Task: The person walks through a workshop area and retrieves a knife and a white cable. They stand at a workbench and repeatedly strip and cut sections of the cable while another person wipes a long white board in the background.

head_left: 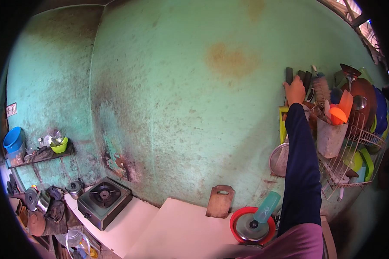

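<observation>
My right hand (295,91), in a dark blue sleeve, reaches up to the wall rack at the right. Its thumb and fingers close around the lower end of an upright black handle (289,74); the rest of that utensil is hidden. Further dark handles (307,78) stand just right of my fingers, beside a bristled bottle brush (320,88). Below the hand hang a yellow-green frame (283,125) and a round strainer (279,159), partly covered by my forearm. My left hand is out of view.
A grey utensil cup (332,138) with orange tools sits on a wire dish rack (367,138) at the right. On the counter are a gas stove (104,200), a wooden cutting board (220,203), and a red basin (235,224) with a lidded pot (251,228) and teal cup (267,207).
</observation>
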The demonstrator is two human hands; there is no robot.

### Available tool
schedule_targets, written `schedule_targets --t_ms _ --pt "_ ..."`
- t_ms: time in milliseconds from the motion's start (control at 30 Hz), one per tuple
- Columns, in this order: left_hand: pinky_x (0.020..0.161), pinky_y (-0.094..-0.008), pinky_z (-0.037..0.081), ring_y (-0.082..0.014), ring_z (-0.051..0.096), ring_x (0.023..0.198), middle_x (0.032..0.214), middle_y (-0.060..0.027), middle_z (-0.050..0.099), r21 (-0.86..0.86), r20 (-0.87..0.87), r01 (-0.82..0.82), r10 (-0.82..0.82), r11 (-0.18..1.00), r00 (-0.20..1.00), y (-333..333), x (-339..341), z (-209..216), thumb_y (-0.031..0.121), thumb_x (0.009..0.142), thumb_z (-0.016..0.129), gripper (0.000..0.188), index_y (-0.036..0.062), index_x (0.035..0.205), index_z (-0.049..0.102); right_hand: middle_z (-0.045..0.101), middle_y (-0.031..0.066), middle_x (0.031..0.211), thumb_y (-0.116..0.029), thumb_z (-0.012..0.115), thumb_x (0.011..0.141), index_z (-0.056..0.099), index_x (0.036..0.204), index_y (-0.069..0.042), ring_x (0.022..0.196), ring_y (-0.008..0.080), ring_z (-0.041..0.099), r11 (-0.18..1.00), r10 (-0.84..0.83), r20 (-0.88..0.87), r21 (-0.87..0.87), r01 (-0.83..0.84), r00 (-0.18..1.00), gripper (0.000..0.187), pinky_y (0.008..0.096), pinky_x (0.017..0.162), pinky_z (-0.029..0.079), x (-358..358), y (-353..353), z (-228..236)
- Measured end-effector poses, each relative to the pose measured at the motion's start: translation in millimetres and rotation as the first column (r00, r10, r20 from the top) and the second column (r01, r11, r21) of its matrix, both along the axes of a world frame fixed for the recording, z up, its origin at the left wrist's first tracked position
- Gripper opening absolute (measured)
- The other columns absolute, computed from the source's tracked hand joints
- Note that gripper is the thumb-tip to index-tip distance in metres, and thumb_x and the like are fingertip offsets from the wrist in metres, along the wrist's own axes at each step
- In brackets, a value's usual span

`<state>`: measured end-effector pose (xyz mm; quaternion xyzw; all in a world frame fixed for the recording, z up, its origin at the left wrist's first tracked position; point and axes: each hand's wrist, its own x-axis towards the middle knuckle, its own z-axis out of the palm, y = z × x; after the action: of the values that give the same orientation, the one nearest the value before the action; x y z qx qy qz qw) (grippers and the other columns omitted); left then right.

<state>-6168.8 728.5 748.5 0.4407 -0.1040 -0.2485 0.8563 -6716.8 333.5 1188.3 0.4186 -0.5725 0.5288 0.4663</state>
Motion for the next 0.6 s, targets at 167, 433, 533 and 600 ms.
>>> schedule_targets --t_ms 167,433,533,600 --pt "0.078 -0.0283 0.039 -0.0174 0.050 0.088 0.099 -0.0098 0.053 0.046 -0.031 0.047 -0.045 0.998 0.998 -10 -17 8 0.023 0.082 0.055 0.041 -0.0028 0.112 0.044 0.055 0.0162 0.084 -0.021 0.064 0.064 0.055 0.090 -0.002 0.078 0.0336 0.056 0.987 0.160 -0.175 0.028 -0.158 0.971 0.033 0.0413 0.067 0.046 37 -12 5" --pt "0.034 -0.0193 0.027 -0.0080 0.040 0.039 0.060 -0.0006 0.051 -0.134 -0.054 0.147 -0.156 0.980 0.986 29 -18 1 0.023 0.079 0.055 0.024 0.0012 0.089 0.057 0.058 0.0047 0.078 -0.020 0.062 0.069 0.049 0.103 0.000 0.073 0.0117 0.056 0.225 0.930 0.237 0.238 -0.945 0.281 0.042 0.0260 0.062 0.044 223 42 -17" --pt "0.034 -0.0190 0.024 -0.0069 0.034 0.036 0.054 0.0018 0.045 0.000 0.012 0.087 -0.087 0.996 0.996 58 -17 4 0.020 0.078 0.056 0.029 -0.0029 0.096 0.057 0.059 0.0060 0.085 -0.015 0.059 0.073 0.033 0.119 0.002 0.080 0.0158 0.058 -0.415 0.861 0.329 0.014 -0.910 -0.387 0.055 0.0239 0.065 0.044 317 96 -103" --pt "0.037 -0.0170 0.025 -0.0031 0.035 0.038 0.055 0.0051 0.046 -0.022 -0.001 0.095 -0.095 0.995 0.995 77 -9 6 0.012 0.077 0.059 0.015 0.0022 0.087 0.056 0.057 0.0099 0.093 -0.010 0.059 0.073 0.035 0.117 0.000 0.084 0.0176 0.058 -0.685 0.631 0.451 -0.058 -0.726 -0.631 0.051 0.0260 0.068 0.046 371 141 -170"
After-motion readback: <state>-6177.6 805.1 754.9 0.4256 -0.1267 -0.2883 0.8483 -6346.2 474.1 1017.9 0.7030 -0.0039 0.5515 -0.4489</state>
